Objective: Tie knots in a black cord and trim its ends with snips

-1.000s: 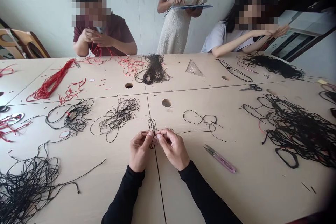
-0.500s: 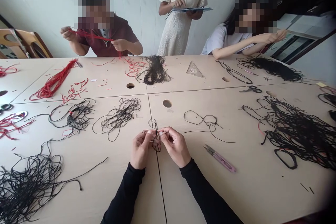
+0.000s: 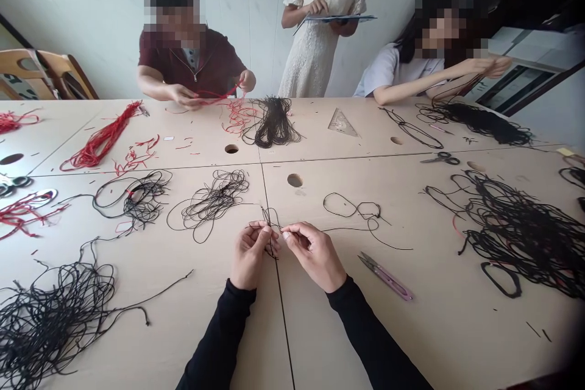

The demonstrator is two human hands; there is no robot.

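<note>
Over the table seam, my left hand [image 3: 250, 254] pinches a thin black cord [image 3: 273, 214], whose small loop stands up beyond the fingers. Close by on the right, my right hand [image 3: 315, 254] has thumb and forefinger pressed together on a strand of the same cord. A small gap separates the two hands. Cord also hangs below the left fingers; any knot there is too small to make out. To the right lies a looped black cord [image 3: 351, 210] with a long tail. Thread snips [image 3: 386, 275] with a pink handle rest beside my right forearm.
Tangled black cord lies in a heap [image 3: 46, 317] at left and another [image 3: 516, 231] at right. Smaller black bundles [image 3: 214, 198] and red cords [image 3: 105, 137] lie farther off. Scissors [image 3: 441, 159] and a set square [image 3: 342, 123] lie beyond. Across the table are several people, two handling cords.
My hands have drawn slightly apart, the right one moving rightward. The cord loop between them has shifted. The person across lowered the red cords toward the tabletop. The view has moved slightly.
</note>
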